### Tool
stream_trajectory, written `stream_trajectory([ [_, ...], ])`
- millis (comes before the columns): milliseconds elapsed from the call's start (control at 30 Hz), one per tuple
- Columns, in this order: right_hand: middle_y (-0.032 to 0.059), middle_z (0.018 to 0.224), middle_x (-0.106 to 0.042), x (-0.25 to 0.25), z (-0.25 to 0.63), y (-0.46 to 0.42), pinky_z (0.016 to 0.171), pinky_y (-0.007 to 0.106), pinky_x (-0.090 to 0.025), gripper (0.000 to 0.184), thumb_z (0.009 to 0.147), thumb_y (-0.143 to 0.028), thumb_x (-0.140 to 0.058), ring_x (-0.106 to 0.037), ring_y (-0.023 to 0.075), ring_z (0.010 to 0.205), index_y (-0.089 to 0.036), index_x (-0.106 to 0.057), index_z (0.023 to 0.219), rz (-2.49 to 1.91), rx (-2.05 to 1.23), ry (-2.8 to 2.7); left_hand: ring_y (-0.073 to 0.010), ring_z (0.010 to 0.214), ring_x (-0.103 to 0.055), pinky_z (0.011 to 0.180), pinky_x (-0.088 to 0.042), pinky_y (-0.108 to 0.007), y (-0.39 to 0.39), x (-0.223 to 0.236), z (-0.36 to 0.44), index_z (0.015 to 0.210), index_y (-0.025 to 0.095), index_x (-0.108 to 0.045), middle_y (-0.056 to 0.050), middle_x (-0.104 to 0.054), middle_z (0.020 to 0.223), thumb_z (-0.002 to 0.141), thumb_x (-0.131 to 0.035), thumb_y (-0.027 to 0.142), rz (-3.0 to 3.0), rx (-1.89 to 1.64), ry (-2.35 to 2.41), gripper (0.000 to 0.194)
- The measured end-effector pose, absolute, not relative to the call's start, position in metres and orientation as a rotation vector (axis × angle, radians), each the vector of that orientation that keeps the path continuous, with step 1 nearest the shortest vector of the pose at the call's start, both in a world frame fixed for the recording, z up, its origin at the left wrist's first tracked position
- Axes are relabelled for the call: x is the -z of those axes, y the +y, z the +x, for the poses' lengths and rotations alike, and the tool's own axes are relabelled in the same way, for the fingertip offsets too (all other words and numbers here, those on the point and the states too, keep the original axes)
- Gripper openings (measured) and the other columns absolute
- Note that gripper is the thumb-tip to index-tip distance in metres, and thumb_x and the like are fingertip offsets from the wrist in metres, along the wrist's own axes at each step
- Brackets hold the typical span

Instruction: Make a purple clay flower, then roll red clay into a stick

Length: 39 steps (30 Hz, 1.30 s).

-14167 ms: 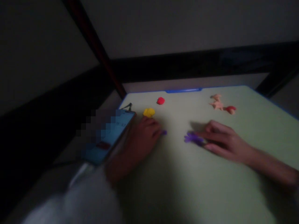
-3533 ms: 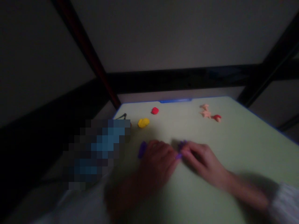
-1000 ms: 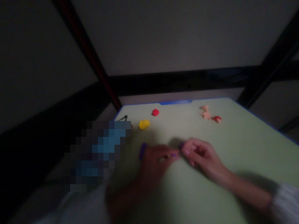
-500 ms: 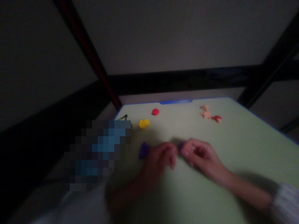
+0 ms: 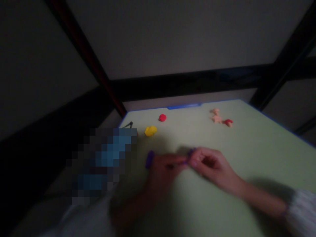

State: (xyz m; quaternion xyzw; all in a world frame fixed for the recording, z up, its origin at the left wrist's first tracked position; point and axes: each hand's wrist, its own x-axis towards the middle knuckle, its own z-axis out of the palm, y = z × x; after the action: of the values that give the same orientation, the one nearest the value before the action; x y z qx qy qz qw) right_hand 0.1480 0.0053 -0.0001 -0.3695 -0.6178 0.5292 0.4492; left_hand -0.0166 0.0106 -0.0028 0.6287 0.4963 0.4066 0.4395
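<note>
Two bare hands meet low in the middle of a dim scene, over a pale green desk [image 5: 247,144] with a blue edge. The left hand [image 5: 164,169] reaches in with its grip closed on a small purple piece [image 5: 185,162]. The right hand [image 5: 213,164], curled, has its grip closed on purple too, and more purple shows just beyond its fingertips (whether this is one piece or two, the blur hides). Both grips are close together above the desk, their tips near or touching. A purple lump [image 5: 149,159] lies just beside the back of the left hand. Farther off is a yellow lump [image 5: 150,131], with a smaller red lump [image 5: 162,117] beyond it. Toward the far right are light pink pieces [image 5: 216,118], with a red-topped piece [image 5: 228,122] beside them. At left, pixel blocks cover a bluish shape [image 5: 113,153].
</note>
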Motion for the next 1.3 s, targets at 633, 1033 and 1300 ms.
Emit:
stream_trajectory([
  [633, -0.0059, 0.05, -0.039, 0.0005, 0.149, 0.0072, 0.043, 0.021, -0.026, 0.03, 0.078, -0.043, -0.061, -0.033, 0.0075, 0.047, -0.017, -0.054, 0.065, -0.921, -1.311, -1.513, -0.0064, 0.042, -0.044, 0.044, -0.036, -0.017, 0.0087, 0.0004, -0.0137, 0.052, 0.014, -0.065, 0.003, -0.055, 0.044, 0.073, -0.056, 0.021, 1.453, -0.927, 1.147, 0.023],
  [1033, -0.0068, 0.047, -0.041, -0.0017, 0.1519, 0.0137, 0.041, 0.019, -0.023, 0.037, 0.074, -0.049, -0.064, -0.032, 0.005, 0.043, -0.014, -0.054, 0.065, -1.013, -1.286, -1.408, -0.011, 0.053, -0.059, 0.051, -0.044, -0.019, 0.0089, -0.0006, -0.0115, 0.052, 0.014, -0.067, -0.001, -0.069, 0.056, 0.049, -0.076, 0.009, 1.212, -0.915, 1.214, 0.011],
  [1300, -0.0065, 0.048, -0.041, -0.0036, 0.1513, 0.0122, 0.042, 0.019, -0.025, 0.039, 0.073, -0.051, -0.063, -0.033, 0.0054, 0.044, -0.014, -0.053, 0.065, -0.997, -1.298, -1.419, -0.0095, 0.043, -0.057, 0.045, -0.044, -0.019, 0.0079, 0.0016, -0.0108, 0.061, 0.012, -0.07, -0.002, -0.066, 0.05, 0.073, -0.059, 0.022, 1.208, -0.89, 1.031, 0.019],
])
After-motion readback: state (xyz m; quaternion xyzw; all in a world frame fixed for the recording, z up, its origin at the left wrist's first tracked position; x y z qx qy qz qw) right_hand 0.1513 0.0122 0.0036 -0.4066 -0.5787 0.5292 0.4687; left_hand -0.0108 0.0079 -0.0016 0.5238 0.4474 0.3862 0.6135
